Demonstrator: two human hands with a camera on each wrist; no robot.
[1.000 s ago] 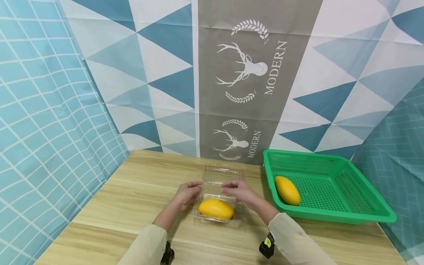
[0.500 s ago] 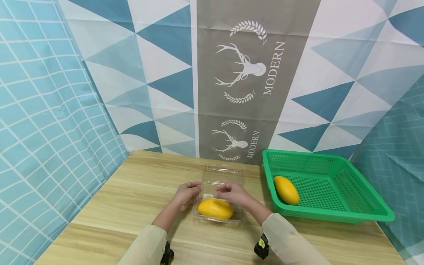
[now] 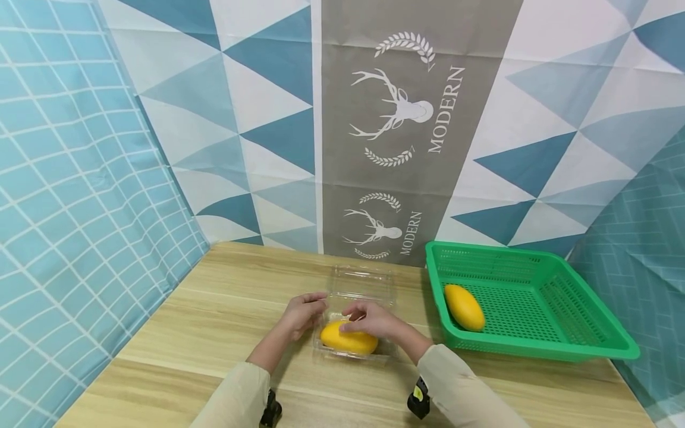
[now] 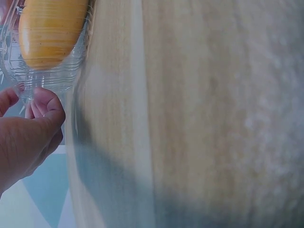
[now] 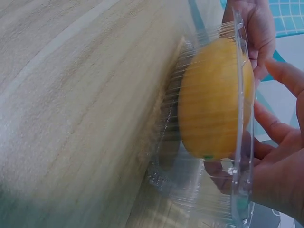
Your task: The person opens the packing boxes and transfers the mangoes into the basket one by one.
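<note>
A yellow mango (image 3: 334, 337) lies in a clear plastic clamshell box (image 3: 386, 359) whose lid (image 3: 364, 279) is folded back away from me. My left hand (image 3: 302, 315) pinches the box's left side near the hinge; the left wrist view has its thumb and curled fingers (image 4: 50, 102) at the box's end. Over the box, my right hand (image 3: 377, 322) reaches in from the right, thumb overlapping the mango's top. In the right wrist view its relaxed fingers (image 5: 270, 123) are spread behind the mango, partly seen through the clear wall.
To the right stands a green perforated plastic basket (image 3: 535, 342) with a second mango (image 3: 464, 307) against its left side. The wooden table (image 3: 214, 315) meets a patterned cloth backdrop (image 3: 278, 148) behind. Black wrist devices (image 3: 419, 399) hang below the sleeves.
My right hand has moved left and toward me, from the box's right side to over the mango. The left hand, box and mangoes stay where they were.
</note>
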